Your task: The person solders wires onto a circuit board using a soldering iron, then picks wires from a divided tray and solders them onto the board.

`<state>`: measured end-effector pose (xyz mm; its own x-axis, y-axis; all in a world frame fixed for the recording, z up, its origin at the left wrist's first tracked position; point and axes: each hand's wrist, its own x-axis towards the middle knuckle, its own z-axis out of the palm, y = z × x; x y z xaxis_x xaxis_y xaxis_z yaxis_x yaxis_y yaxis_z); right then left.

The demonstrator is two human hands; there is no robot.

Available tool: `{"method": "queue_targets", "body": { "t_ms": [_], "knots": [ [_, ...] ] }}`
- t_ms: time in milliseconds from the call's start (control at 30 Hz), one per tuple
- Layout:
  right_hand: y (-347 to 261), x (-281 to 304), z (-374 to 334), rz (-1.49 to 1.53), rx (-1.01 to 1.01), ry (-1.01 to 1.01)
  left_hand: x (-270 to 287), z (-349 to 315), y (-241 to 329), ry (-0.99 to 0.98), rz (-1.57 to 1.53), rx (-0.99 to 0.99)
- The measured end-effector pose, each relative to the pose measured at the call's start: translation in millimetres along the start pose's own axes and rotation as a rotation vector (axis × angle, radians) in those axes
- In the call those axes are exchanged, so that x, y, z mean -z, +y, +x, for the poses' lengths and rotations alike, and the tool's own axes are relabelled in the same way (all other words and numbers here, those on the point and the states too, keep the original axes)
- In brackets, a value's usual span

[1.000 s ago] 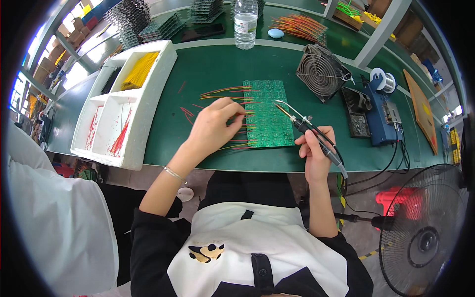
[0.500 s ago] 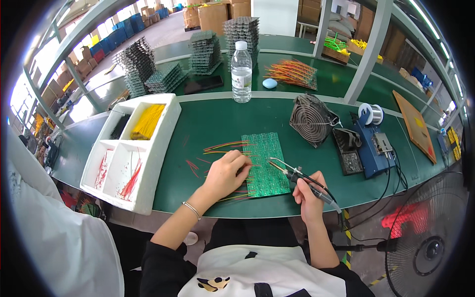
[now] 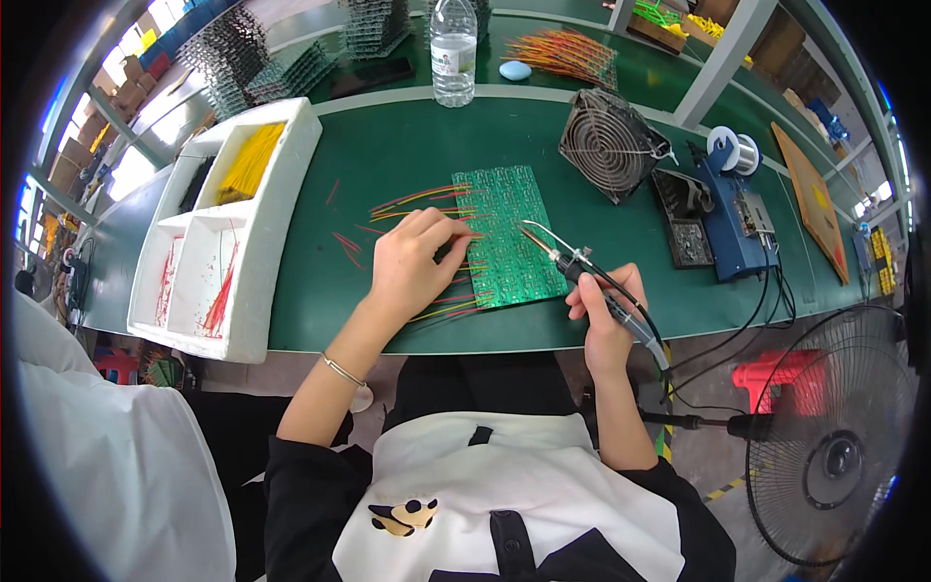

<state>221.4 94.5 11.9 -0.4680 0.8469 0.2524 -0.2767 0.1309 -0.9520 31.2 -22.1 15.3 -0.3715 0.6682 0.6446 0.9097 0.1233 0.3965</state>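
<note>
A green circuit board lies on the green bench, with thin red and yellow wires sticking out of its left edge. My left hand rests at the board's left edge, thumb and fingers pinched on one of those wires. My right hand grips a black soldering iron like a pen. Its tip points up-left over the board's right part, just above the surface. The iron's cable runs off to the right.
A white foam tray with yellow and red wire pieces stands at the left. Behind the board are a small fan, a blue soldering station with a solder spool, a water bottle and stacked boards. A floor fan stands at lower right.
The view has tilted, so the bench sits differently in the picture. My left hand stays at the board's left edge on the wires. My right hand keeps the iron over the board.
</note>
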Motion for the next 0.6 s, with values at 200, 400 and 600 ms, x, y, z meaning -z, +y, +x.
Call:
{"method": "queue_targets", "body": {
  "t_ms": [200, 400, 600],
  "knots": [
    [0.3, 5.1, -3.4, 0.019, -0.093, -0.139, -8.4, -5.7, 4.1, -0.061, -0.177, 0.004],
    [-0.4, 6.0, -2.5, 0.014, -0.085, -0.129, -8.0, -6.1, 4.5, -0.081, -0.147, 0.007],
    [0.6, 5.1, -2.5, 0.027, -0.089, -0.135, -9.9, -9.3, 1.1, -0.057, -0.193, 0.000]
  ]
}}
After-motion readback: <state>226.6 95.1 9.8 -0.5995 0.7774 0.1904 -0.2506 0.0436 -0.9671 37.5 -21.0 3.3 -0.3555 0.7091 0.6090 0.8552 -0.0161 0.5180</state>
